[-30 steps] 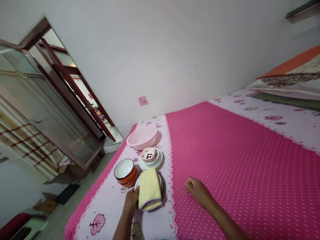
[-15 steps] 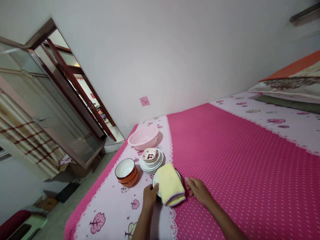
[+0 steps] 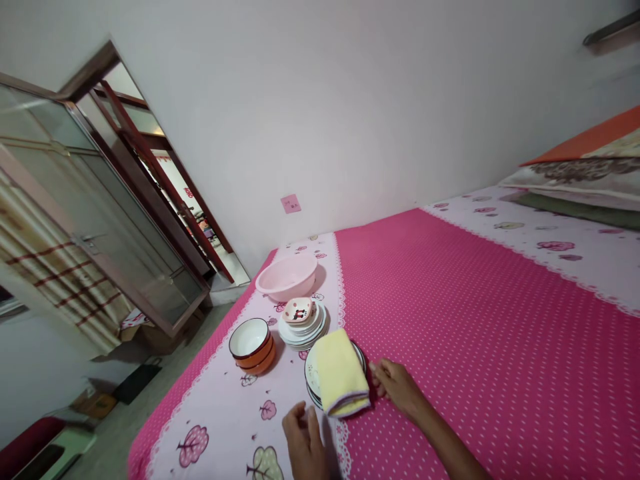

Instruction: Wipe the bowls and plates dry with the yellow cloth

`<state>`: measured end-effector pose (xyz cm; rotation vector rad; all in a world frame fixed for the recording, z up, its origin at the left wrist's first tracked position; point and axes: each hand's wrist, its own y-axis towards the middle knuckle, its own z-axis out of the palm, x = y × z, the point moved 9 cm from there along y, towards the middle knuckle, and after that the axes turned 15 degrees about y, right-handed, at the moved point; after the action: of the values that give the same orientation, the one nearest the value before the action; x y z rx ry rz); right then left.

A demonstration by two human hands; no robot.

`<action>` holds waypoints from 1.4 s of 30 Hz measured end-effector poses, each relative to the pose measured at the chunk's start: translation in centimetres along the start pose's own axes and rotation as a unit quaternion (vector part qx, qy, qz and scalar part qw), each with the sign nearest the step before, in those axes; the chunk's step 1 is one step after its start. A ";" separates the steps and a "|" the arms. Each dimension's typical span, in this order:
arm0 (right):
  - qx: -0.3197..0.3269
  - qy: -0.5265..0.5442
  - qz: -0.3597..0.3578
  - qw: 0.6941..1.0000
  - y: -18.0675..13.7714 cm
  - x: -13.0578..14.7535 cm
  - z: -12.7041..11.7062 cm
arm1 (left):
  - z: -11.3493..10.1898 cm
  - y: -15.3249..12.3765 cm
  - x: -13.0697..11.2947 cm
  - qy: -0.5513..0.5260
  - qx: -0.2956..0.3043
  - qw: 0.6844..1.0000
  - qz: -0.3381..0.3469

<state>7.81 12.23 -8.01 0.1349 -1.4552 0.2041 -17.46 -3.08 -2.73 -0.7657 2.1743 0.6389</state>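
Spotted bedspread [image 3: 450,320] under near plate stack [image 3: 312,373]; pink basin [image 3: 287,294] well beyond stack, a bit L. Dish stack [image 3: 306,339] just beyond near plate stack, orange bowls [image 3: 260,361] to its L. Yellow cloth [image 3: 343,373] folded on top of near plate stack, over nearside edge. L hand [image 3: 306,440] just nearside of stack, thumb + index half-spread, holding nothing. R hand [image 3: 397,385] by stack's R edge, fingers loosely curled; can't tell if touching rim. Prob. mid-handling of cloth-topped plates; next move prob. calls for steadying rim w/ one hand, freeing cloth w/ other.
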 end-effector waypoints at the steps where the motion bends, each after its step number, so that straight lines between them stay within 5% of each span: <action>1: -0.001 0.002 0.001 1.000 0.0 -0.1 0.0 | 0.0 -0.9 0.3 -0.009 0.005 1.000 0.007; 6: -0.008 0.019 0.002 1.000 0.1 0.1 -0.1 | 0.6 -2.9 0.3 -0.052 0.036 0.997 0.038; 13: 0.038 0.055 -0.021 0.998 -0.7 2.4 1.0 | 1.2 -2.9 -3.4 -0.025 0.030 0.991 0.132; 21: 0.104 0.120 -0.020 0.987 -1.7 4.2 3.1 | 2.7 -2.3 -4.4 -0.074 0.069 0.991 0.090; 27: 0.116 0.162 -0.021 0.980 -1.8 5.2 3.1 | 2.1 -2.7 -5.4 -0.124 0.035 0.989 0.066; 34: 0.192 0.214 0.013 0.958 -2.9 5.8 4.3 | 1.3 -2.3 -5.4 -0.035 0.059 0.993 0.093; 39: 0.232 0.237 0.021 0.943 -4.0 6.9 4.7 | -1.7 -2.9 -9.7 0.087 -0.068 0.955 0.276; 42: 0.246 0.234 0.021 0.940 -4.4 7.3 4.9 | -1.1 -3.0 -12.8 0.121 -0.052 0.923 0.363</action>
<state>4.78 7.34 -0.11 0.4324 -0.9086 0.5935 -8.80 -1.79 7.13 -0.0503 2.6724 1.0755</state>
